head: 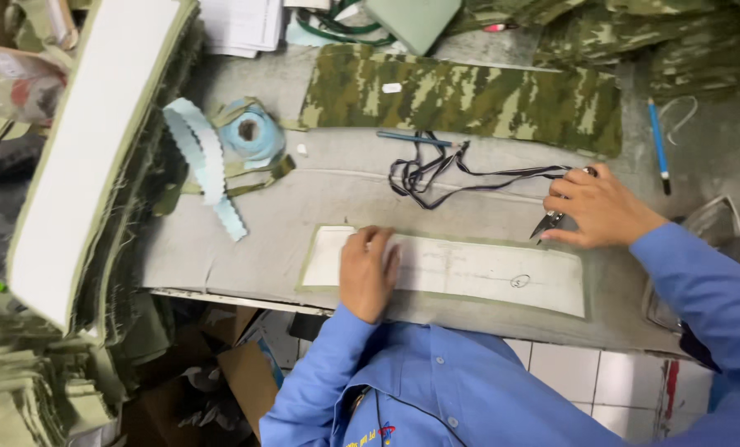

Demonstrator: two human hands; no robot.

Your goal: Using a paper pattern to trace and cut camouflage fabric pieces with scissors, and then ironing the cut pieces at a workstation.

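Observation:
My left hand (367,271) lies flat on the left part of a long white paper pattern strip (477,269), which rests on an olive fabric piece on the grey table (254,248). At the strip's upper right, my right hand (595,207) holds small thread snips (549,222), blades pointing down-left toward the strip. A thin black cord (436,175) runs in loops from the snips' handle across the table. Both sleeves are blue.
A camouflage fabric panel (469,98) lies behind the cord, with a blue pencil (415,138) at its edge and another pen (658,145) at right. A light blue tape roll (250,132) and its loose strip sit left. A tall fabric stack (88,157) borders the left.

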